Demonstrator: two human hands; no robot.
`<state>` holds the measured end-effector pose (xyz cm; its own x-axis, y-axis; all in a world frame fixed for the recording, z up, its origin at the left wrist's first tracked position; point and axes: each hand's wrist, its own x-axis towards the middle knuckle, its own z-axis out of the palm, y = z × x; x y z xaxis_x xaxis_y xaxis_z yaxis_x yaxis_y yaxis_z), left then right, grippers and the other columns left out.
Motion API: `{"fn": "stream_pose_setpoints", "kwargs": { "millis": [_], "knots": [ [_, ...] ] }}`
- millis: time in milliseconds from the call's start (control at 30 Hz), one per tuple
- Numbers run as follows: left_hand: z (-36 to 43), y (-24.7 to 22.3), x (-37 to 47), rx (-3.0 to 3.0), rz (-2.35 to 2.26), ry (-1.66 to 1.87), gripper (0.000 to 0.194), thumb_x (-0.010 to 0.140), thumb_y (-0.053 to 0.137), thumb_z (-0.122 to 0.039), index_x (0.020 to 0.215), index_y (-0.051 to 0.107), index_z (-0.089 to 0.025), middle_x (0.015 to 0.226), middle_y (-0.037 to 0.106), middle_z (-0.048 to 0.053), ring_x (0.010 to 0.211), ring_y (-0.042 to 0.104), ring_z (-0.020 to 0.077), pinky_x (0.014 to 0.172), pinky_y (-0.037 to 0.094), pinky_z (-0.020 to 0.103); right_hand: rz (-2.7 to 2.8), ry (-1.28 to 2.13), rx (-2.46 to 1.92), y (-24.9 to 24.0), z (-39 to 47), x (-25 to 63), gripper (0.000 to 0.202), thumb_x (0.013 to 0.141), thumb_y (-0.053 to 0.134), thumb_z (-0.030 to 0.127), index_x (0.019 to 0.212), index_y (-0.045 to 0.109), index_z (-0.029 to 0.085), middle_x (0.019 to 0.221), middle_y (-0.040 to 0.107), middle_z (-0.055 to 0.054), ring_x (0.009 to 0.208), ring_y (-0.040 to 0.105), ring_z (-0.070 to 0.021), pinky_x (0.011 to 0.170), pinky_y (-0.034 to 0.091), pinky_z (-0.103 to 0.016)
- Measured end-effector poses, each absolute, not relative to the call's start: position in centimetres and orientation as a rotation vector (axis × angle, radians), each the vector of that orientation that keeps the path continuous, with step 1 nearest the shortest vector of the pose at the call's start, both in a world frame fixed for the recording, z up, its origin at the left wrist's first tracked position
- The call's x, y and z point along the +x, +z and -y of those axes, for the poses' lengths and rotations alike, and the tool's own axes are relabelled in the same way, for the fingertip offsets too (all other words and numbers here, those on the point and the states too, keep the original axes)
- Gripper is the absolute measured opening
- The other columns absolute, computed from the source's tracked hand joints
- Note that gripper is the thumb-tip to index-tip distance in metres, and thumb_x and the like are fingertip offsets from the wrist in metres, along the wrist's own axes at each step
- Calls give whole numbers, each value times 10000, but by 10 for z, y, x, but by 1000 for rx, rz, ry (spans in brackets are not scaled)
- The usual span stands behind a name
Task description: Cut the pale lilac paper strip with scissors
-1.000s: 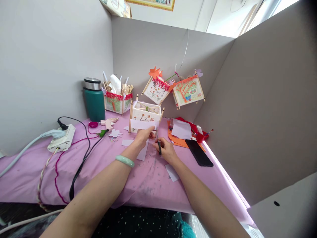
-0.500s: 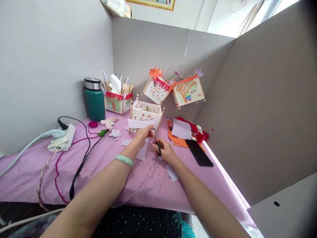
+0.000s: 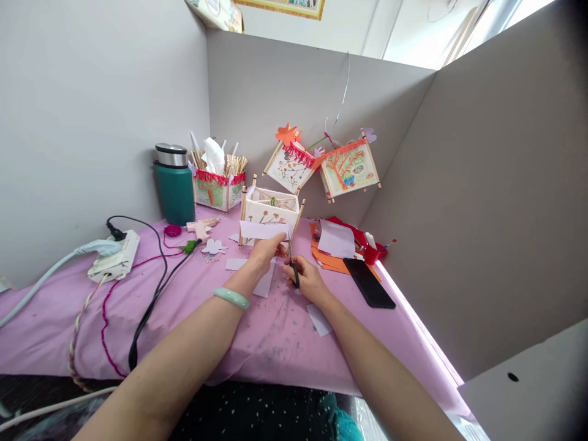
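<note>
A strip of pale paper (image 3: 261,230) is pinched at its right end by my left hand (image 3: 269,248), which wears a green bangle on the wrist. My right hand (image 3: 305,274) grips black-handled scissors (image 3: 295,275), their blades pointing up at the paper's right end. Whether the blades are parted is too small to tell. Just behind the strip stands a small box lantern (image 3: 271,207) of drawn-on white panels and wooden sticks. Cut paper pieces (image 3: 265,285) lie under and around my hands, one beside my right wrist (image 3: 319,320).
On the left are a green bottle (image 3: 175,193), a glue gun (image 3: 202,229), a power strip (image 3: 114,257) and loose cables. A phone (image 3: 369,283) and orange paper (image 3: 331,260) lie right. Decorated lanterns (image 3: 350,168) hang behind; a box of sticks (image 3: 220,190) stands at the back.
The paper strip and my left hand have shifted very slightly to the right. The scissors stay at the strip's right end, and the other things remain in place.
</note>
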<state>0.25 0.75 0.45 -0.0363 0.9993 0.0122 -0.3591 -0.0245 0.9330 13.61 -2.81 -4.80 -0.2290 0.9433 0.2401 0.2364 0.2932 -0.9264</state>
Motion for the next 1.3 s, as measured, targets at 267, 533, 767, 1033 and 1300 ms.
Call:
{"fn": "stream_pose_setpoints", "kwargs": {
  "millis": [267,533,767,1033,1300],
  "knots": [
    [-7,3,3,940,-941,1385,149,654,644,-253,608,569,-133,422,512,-5,408,483,106,490,410,240,1698,958,-1094,-47,28,137,325,774,619,506,905,552,216,610,539,46,512,522,-125,517,423,-243],
    [-6,5,3,945,-936,1388,138,656,646,-246,623,571,-136,424,515,-6,405,482,107,485,409,239,1706,893,-1129,-44,29,136,293,774,612,485,879,554,218,590,542,48,507,505,-129,517,402,-245],
    [-6,5,3,939,-925,1393,142,643,654,-253,640,566,-142,424,511,-13,406,481,109,487,413,244,1713,852,-1154,-42,30,135,274,768,620,466,863,560,216,585,550,42,527,505,-133,536,397,-248],
    [-7,-1,5,986,-934,1344,182,673,635,-269,571,570,-134,424,513,-3,397,476,106,491,411,253,1670,906,-1145,-39,34,135,318,760,621,483,910,552,211,609,554,37,535,524,-140,536,427,-257],
    [-8,0,6,984,-950,1348,193,676,632,-257,543,557,-139,420,513,-2,397,478,107,501,405,256,1708,838,-1161,-39,33,136,297,775,611,479,888,558,210,595,547,40,538,515,-135,542,414,-254]
  ]
}}
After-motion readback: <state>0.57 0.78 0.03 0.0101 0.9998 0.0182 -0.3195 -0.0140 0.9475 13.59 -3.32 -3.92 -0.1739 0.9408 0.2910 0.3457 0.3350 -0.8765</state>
